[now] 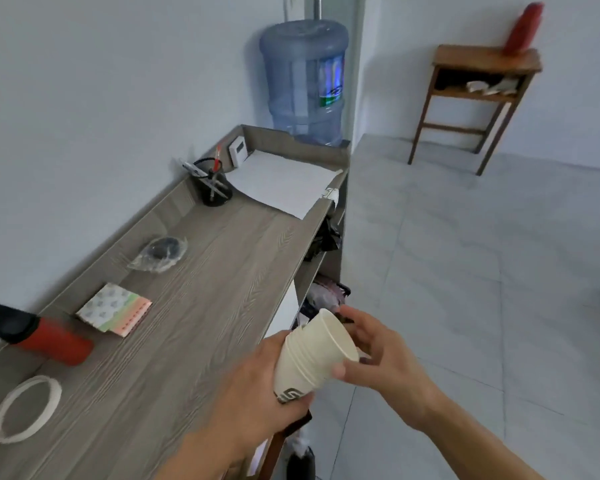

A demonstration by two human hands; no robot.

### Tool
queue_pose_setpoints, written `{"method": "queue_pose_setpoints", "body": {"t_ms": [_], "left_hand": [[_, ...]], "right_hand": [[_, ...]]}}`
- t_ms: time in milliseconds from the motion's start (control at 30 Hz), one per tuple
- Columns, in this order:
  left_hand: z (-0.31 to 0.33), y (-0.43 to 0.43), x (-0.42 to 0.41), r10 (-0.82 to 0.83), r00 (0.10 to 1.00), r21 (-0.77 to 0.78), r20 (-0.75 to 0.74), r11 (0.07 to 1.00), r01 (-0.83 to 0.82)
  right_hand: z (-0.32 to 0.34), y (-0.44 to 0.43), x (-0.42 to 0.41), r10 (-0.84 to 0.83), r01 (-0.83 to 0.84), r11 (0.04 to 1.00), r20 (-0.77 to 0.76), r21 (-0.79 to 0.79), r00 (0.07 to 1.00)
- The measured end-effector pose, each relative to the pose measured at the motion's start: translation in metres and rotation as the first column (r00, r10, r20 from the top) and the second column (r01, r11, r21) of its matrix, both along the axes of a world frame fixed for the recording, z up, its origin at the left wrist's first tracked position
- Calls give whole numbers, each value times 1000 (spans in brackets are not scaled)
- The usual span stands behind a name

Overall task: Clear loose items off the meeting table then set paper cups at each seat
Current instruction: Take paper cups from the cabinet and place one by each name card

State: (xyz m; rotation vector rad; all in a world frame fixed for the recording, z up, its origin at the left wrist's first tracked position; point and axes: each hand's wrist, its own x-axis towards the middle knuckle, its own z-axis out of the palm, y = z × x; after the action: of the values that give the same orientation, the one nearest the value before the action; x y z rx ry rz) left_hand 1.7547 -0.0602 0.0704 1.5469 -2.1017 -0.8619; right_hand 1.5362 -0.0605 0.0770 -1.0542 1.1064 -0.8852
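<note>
A stack of several cream paper cups (312, 355), nested and tilted with the mouths up to the right, is held beside the front edge of a grey wooden counter (194, 306). My left hand (260, 386) grips the stack around its lower part, where a dark logo shows. My right hand (374, 351) pinches the rim of the top cup, thumb on the near side and fingers on the far side. The meeting table is not in view.
On the counter lie a white tape ring (25, 408), a red and black tool (32, 332), a patterned notepad (115, 310), a bagged dark item (160, 252), a pen holder (213, 187) and white paper (284, 181). A water bottle (305, 81) and a wooden stand (478, 95) are behind.
</note>
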Motion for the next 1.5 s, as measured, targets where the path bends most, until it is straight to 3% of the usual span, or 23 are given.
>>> {"method": "queue_pose_setpoints", "body": {"t_ms": [100,267,500,700,867,1200,1500], "left_hand": [[-2,-32,-8,-92,996,-1,-5,996,92],[-20,-86,-28,-179,983,16,-39,984,180],[-35,-127,-112,-305,935,109,-181,939,327],[-45,-148,-214,-357,903,71,-238,921,383],[-42,-157,-304,-348,892,78,-288,920,384],[-44,-157,-514,-469,812,105,-349,841,531],[-49,-180,-744,-648,646,74,-403,681,729]], "right_hand": [[-2,-12,2,-303,304,953,92,8,948],[-7,-25,-46,-649,647,758,194,80,736],[-31,33,-130,-871,881,473,-161,-20,464],[-53,78,-204,-936,943,277,-272,-183,222],[-68,99,-284,-918,948,219,-378,-231,120],[-58,112,-429,-950,959,19,-305,-283,-71],[-62,113,-575,-889,897,-247,-283,-366,-360]]}}
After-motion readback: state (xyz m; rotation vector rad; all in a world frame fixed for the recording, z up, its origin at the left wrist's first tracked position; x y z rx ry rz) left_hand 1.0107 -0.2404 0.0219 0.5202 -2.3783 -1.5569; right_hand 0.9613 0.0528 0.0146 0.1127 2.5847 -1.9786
